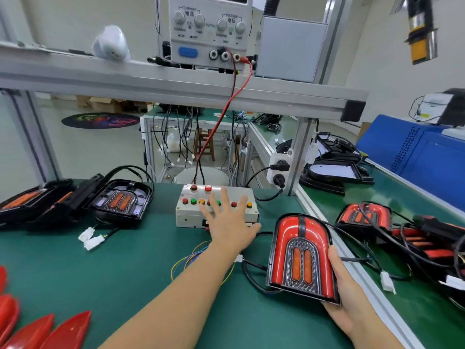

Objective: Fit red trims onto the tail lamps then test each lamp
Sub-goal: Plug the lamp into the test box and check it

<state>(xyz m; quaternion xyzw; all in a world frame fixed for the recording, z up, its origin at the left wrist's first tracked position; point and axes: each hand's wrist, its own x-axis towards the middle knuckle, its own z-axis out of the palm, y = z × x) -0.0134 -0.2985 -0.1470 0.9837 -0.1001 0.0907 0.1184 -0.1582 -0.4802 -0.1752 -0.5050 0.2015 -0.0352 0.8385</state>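
My right hand [348,295] grips a tail lamp [300,258] with a red trim fitted, held upright over the green mat, its black cable trailing to the left. My left hand [227,220] is spread open over the white test box [216,205], fingers reaching its row of red, green and yellow buttons. A tail lamp without trim [120,200] lies at the left beside several more untrimmed lamps [37,200]. Loose red trims [47,331] lie at the bottom left. Trimmed lamps [364,215] are piled at the right.
A power supply [208,28] stands on the upper shelf, with red and black leads running down to the test box. White connectors [90,239] lie on the mat. A socket block [280,167] hangs on the frame post. A blue bin [412,152] is at the far right.
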